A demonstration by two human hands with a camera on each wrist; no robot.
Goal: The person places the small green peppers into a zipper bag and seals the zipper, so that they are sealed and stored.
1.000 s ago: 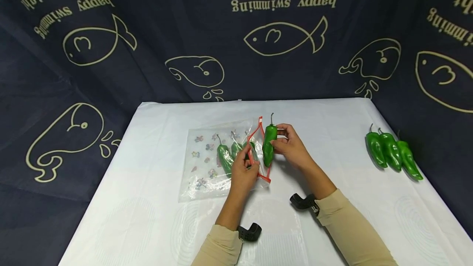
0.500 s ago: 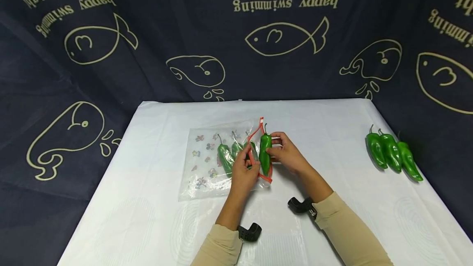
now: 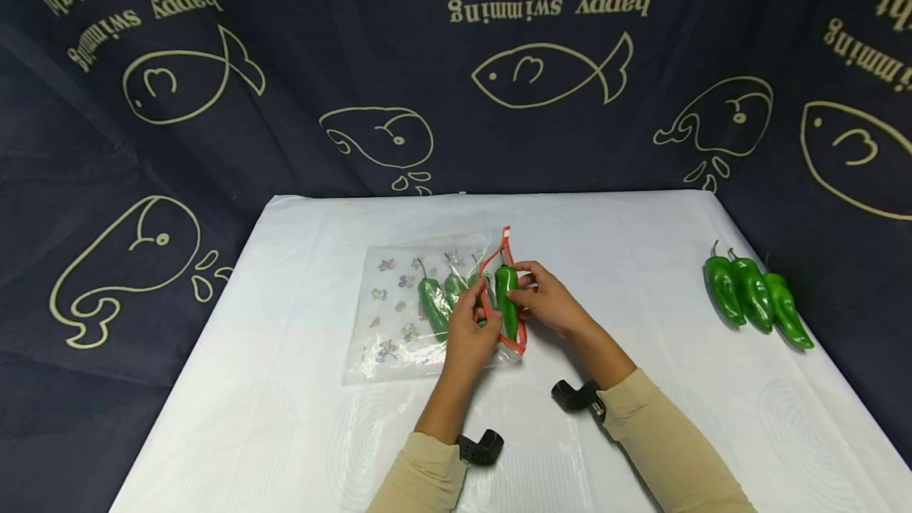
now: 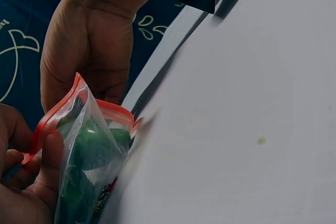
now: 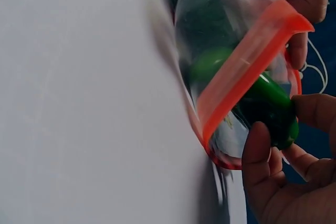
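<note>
A clear zip bag (image 3: 388,311) with a red zip edge lies on the table, its mouth spread toward the right. Several green peppers (image 3: 432,303) show through the plastic. My left hand (image 3: 470,335) pinches the red edge of the mouth between thumb and fingers. My right hand (image 3: 552,303) grips another green pepper (image 3: 507,303) by its side, stem pointing away. In the right wrist view this pepper (image 5: 270,108) is partly inside the bag mouth, one end between thumb and fingers. The left wrist view shows the bag (image 4: 86,166) tilted up with green peppers inside.
Three more green peppers (image 3: 754,295) lie side by side at the right of the white table (image 3: 620,244). A dark curtain (image 3: 399,22) with fish drawings hangs behind the table. A flat transparent sheet (image 3: 530,450) lies near the front.
My right hand has moved left and a little nearer with the pepper, from beside the bag's mouth into it. My left hand keeps its hold on the red edge.
</note>
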